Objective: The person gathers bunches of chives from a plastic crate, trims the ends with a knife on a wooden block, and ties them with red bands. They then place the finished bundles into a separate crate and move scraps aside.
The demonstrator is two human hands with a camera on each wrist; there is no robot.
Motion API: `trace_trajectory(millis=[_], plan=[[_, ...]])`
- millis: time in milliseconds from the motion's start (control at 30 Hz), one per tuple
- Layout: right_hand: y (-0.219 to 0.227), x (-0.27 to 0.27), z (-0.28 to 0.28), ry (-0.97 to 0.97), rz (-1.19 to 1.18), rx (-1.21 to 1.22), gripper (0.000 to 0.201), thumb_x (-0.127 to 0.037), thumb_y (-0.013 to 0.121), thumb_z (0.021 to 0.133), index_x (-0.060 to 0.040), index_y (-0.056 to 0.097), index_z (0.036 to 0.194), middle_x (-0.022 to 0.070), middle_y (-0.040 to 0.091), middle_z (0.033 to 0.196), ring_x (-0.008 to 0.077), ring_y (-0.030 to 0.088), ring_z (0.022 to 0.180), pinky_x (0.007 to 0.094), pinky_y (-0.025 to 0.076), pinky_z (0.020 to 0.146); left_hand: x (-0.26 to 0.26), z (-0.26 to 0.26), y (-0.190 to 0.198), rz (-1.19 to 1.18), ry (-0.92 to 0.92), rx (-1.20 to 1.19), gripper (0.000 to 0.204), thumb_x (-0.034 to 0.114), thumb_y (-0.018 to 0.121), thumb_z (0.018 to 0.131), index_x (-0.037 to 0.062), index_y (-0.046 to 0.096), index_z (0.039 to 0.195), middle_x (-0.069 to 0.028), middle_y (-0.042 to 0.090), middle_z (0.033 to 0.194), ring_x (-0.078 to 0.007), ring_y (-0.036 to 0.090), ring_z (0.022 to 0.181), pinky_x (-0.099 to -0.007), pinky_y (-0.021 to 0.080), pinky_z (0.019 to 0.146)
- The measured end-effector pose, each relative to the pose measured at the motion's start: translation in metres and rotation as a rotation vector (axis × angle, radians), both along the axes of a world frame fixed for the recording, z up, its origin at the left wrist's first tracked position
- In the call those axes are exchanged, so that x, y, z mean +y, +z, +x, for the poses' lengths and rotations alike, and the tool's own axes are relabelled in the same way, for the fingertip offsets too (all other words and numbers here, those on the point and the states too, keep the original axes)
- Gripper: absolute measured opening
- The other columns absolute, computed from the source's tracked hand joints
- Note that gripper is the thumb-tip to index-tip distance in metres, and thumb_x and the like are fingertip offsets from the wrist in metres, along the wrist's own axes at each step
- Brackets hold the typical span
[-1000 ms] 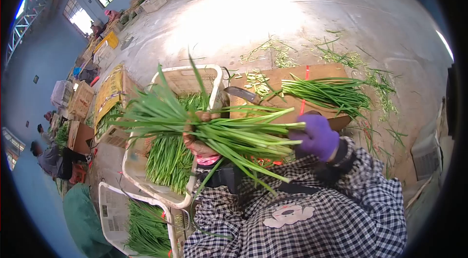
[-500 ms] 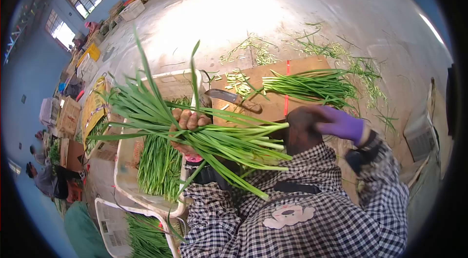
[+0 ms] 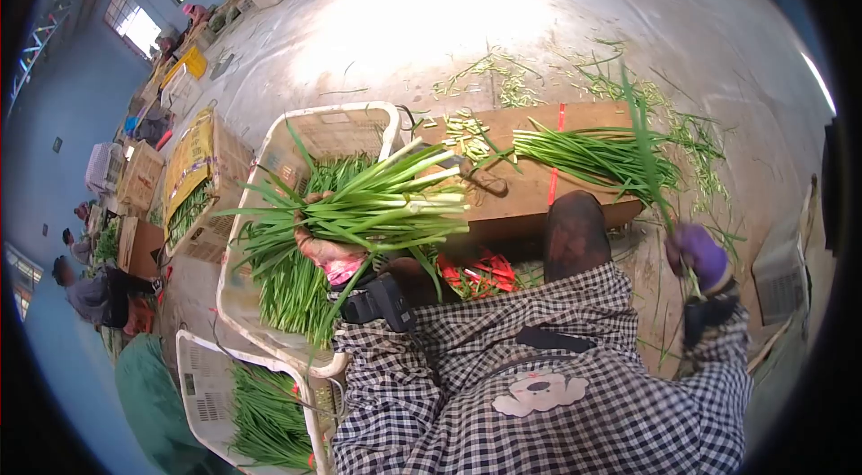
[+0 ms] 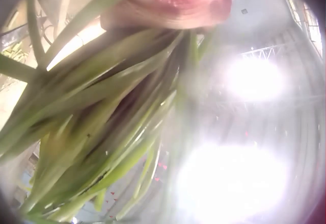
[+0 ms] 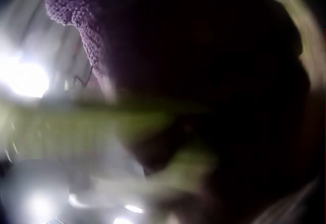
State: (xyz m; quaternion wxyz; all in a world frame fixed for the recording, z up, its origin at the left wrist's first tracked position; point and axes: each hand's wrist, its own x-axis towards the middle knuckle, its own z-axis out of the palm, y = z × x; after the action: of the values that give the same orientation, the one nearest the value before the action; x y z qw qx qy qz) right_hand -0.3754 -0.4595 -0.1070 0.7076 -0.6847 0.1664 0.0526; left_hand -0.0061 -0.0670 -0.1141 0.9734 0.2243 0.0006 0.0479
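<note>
My bare left hand (image 3: 325, 246) grips a bunch of long leafy green stalks (image 3: 404, 206), which look like garlic chives, above a white crate (image 3: 235, 309). Their pale cut ends point right. In the left wrist view the hand (image 4: 168, 10) shows at the top, stalks (image 4: 107, 122) fanning below it. Away to the right, my right hand (image 3: 696, 259) in a purple glove holds a single long green leaf (image 3: 645, 147) that stands up from it. The right wrist view is dark and blurred; the glove (image 5: 66, 5) and a green streak show there.
On a brown board (image 3: 503, 210) lie a tied-looking bunch of stalks (image 3: 593, 156), trimmed pale ends (image 3: 467, 134) and a knife (image 3: 488, 179). Another crate (image 3: 193, 376) of greens stands at lower left. Red ties (image 3: 485, 277) lie near the knees. Trimmings (image 3: 705, 161) litter the floor.
My left hand has drawn the bunch left and tilted its cut ends upward. The right hand has moved away from the bunch to the right, now with a long leaf in it.
</note>
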Motion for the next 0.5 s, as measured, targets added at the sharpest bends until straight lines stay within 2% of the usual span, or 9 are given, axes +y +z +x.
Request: trace_trajectory(millis=[67,133,167,267,300,367,400,433,500], plan=[[0.048,0.037,-0.005,0.016,-0.396,0.811,0.04,-0.035,0.061,0.074,0.0027,0.06,0.086,0.0133,0.061,0.079,0.0224,0.061,0.074,0.0307,0.048,0.063,-0.002,0.002,0.001,-0.008,-0.006,0.071,0.03,0.032,0.048,0.081,0.0045,0.06,0.081,-0.0106,0.061,0.077,-0.0256,0.058,0.07,-0.0402,0.049,0.07],[0.058,0.055,-0.002,0.289,-1.183,1.067,0.054,-0.039,0.065,0.07,0.0034,0.058,0.102,0.0177,0.061,0.094,0.0253,0.059,0.09,0.0359,0.047,0.078,-0.012,-0.002,0.008,-0.037,-0.075,0.136,0.03,0.032,0.047,0.081,0.005,0.06,0.081,-0.0103,0.061,0.079,-0.0258,0.058,0.075,-0.0407,0.049,0.073],[0.037,0.048,-0.002,0.158,-1.202,0.74,0.059,-0.034,0.068,0.07,0.0037,0.052,0.112,0.0187,0.058,0.102,0.0275,0.056,0.098,0.0383,0.043,0.086,-0.021,-0.008,0.014,-0.017,-0.084,0.14,0.031,0.033,0.045,0.081,0.0054,0.06,0.084,-0.0101,0.061,0.082,-0.0258,0.057,0.078,-0.0404,0.048,0.075],[0.028,0.097,0.081,0.051,-0.556,-0.219,0.081,-0.034,0.072,0.069,0.0028,0.031,0.129,0.0175,0.048,0.119,0.0238,0.046,0.111,0.0324,0.037,0.092,-0.042,-0.021,0.03,0.018,-0.023,0.202,0.032,0.033,0.045,0.082,0.0047,0.06,0.087,-0.0103,0.061,0.085,-0.0263,0.057,0.078,-0.0402,0.047,0.075],[0.024,0.106,0.114,0.224,-0.337,-0.026,0.081,-0.039,0.068,0.073,0.0033,0.029,0.13,0.0172,0.044,0.123,0.0213,0.043,0.112,0.0317,0.038,0.09,-0.046,-0.024,0.033,-0.014,-0.03,0.155,0.033,0.032,0.046,0.082,0.0036,0.059,0.089,-0.0109,0.061,0.087,-0.0268,0.057,0.079,-0.0407,0.047,0.076],[-0.008,0.14,0.177,0.414,-0.079,-0.131,0.09,-0.056,0.056,0.076,0.0013,0.021,0.135,0.0185,0.037,0.13,0.0231,0.046,0.109,0.0337,0.042,0.083,-0.05,-0.029,0.038,-0.016,-0.022,0.122,0.033,0.032,0.047,0.082,0.0032,0.059,0.09,-0.0111,0.061,0.087,-0.0272,0.057,0.079,-0.0416,0.047,0.076],[0.012,0.15,0.219,0.85,-0.373,0.276,0.086,-0.059,0.055,0.075,0.0015,0.031,0.131,0.0184,0.043,0.126,0.0228,0.049,0.106,0.0332,0.042,0.085,-0.051,-0.031,0.039,-0.019,-0.016,0.098,0.033,0.032,0.048,0.082,0.0027,0.059,0.09,-0.0113,0.061,0.088,-0.0275,0.057,0.08,-0.0425,0.047,0.076],[0.044,0.183,0.206,0.545,-0.205,-0.12,0.066,-0.053,0.053,0.08,0.0006,0.048,0.119,0.0162,0.056,0.108,0.0195,0.054,0.095,0.0318,0.044,0.081,-0.05,-0.034,0.04,-0.024,-0.076,0.005,0.031,0.032,0.049,0.083,0.0031,0.058,0.09,-0.0118,0.061,0.088,-0.0275,0.058,0.08,-0.0433,0.047,0.076],[0.004,0.24,0.242,0.014,0.285,-0.658,0.046,-0.043,0.049,0.087,-0.0017,0.058,0.104,0.0066,0.061,0.076,0.013,0.057,0.069,0.027,0.047,0.062,-0.048,-0.038,0.041,-0.032,-0.083,-0.039,0.031,0.032,0.049,0.083,0.0034,0.058,0.09,-0.0119,0.061,0.087,-0.0275,0.058,0.08,-0.0435,0.047,0.076]])
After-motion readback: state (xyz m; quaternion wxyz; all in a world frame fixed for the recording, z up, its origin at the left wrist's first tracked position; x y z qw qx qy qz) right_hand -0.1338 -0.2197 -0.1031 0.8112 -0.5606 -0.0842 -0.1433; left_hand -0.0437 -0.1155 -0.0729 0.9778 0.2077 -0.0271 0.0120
